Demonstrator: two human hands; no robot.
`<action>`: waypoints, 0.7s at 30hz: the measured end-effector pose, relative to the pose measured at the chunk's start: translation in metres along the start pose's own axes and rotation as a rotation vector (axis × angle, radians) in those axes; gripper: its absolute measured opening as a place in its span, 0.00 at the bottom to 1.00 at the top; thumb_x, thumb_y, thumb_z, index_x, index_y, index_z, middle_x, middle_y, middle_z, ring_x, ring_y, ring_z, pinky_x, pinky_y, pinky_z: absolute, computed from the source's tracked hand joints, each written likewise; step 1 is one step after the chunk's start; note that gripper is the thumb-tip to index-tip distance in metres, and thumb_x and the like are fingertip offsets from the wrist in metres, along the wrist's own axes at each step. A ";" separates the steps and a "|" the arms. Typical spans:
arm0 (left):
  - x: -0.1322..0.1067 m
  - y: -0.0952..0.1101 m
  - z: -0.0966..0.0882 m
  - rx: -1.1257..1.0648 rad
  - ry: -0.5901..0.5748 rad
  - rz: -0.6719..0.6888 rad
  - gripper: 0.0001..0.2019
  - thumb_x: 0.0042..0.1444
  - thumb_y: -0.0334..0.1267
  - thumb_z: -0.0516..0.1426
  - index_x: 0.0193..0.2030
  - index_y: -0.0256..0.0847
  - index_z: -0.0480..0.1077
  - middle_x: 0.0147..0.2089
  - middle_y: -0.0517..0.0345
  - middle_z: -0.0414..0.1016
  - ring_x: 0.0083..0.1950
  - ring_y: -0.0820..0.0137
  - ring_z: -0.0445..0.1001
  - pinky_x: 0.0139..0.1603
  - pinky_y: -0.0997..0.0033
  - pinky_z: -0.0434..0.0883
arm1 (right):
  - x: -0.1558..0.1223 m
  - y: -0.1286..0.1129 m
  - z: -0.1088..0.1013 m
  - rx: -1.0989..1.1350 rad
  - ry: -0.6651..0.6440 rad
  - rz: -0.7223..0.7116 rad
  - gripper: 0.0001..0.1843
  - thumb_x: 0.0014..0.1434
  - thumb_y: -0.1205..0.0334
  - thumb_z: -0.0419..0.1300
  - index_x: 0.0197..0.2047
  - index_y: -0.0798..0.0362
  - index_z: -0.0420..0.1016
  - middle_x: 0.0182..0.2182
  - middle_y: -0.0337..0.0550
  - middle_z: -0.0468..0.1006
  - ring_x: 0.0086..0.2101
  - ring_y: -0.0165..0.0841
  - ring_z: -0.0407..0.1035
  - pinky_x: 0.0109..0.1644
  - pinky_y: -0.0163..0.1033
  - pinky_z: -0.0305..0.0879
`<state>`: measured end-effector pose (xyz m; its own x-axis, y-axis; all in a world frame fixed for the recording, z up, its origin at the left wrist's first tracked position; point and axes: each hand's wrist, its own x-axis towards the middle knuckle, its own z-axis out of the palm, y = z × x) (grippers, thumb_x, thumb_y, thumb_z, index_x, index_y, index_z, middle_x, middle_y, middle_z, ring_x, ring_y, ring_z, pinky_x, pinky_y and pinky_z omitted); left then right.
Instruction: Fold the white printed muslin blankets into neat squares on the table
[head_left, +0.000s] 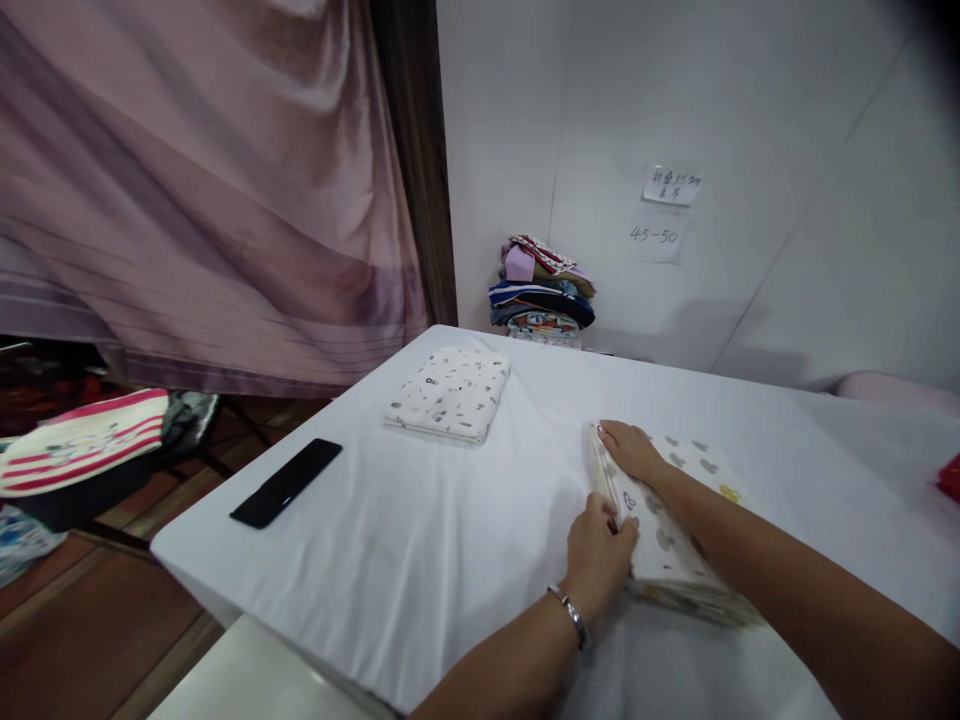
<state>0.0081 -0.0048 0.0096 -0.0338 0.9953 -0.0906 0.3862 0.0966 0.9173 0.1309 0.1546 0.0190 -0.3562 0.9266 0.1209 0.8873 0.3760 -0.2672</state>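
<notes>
A thick folded white cloth (667,545) with grey and yellow mouse-head shapes lies on the right half of the white-covered table (442,530). My left hand (600,555), wearing a silver bracelet at the wrist, pinches the cloth's left edge with fingers and thumb. Farther along that same edge, my right hand (634,452) rests over the far left corner, its fingertips curled at the border. The right forearm crosses above the cloth and hides part of it. To the left, apart from both hands, sits another folded white cloth (454,392) with small dark prints.
A black phone-like slab (289,482) lies near the table's left edge. Folded clothes (541,295) are stacked by the wall at the back. A pink curtain (225,180) hangs at left, above a striped garment (90,440). Something red (949,478) shows at far right.
</notes>
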 end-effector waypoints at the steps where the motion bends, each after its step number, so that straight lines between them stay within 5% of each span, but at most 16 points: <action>1: 0.000 0.000 0.000 0.026 -0.009 -0.012 0.09 0.51 0.44 0.55 0.36 0.44 0.62 0.30 0.60 0.71 0.33 0.69 0.68 0.34 0.72 0.60 | 0.001 0.000 0.002 -0.016 -0.003 0.007 0.20 0.63 0.56 0.40 0.50 0.52 0.66 0.52 0.49 0.68 0.53 0.39 0.60 0.56 0.46 0.51; 13: 0.001 -0.006 0.006 0.120 -0.059 0.002 0.06 0.52 0.41 0.53 0.36 0.44 0.63 0.29 0.59 0.70 0.31 0.68 0.67 0.33 0.71 0.59 | 0.002 -0.008 0.018 -0.058 -0.006 0.049 0.24 0.64 0.56 0.37 0.58 0.51 0.60 0.58 0.47 0.62 0.59 0.41 0.51 0.60 0.56 0.44; 21: 0.010 -0.007 -0.012 0.043 -0.011 -0.024 0.16 0.52 0.54 0.53 0.35 0.43 0.64 0.30 0.59 0.72 0.32 0.69 0.68 0.31 0.73 0.60 | -0.020 0.020 -0.010 -0.022 0.007 0.093 0.27 0.64 0.53 0.35 0.61 0.52 0.56 0.61 0.47 0.56 0.61 0.39 0.45 0.62 0.50 0.46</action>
<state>-0.0065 0.0050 0.0070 -0.0340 0.9925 -0.1170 0.4249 0.1204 0.8972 0.1590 0.1440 0.0206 -0.2697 0.9574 0.1034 0.9228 0.2876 -0.2563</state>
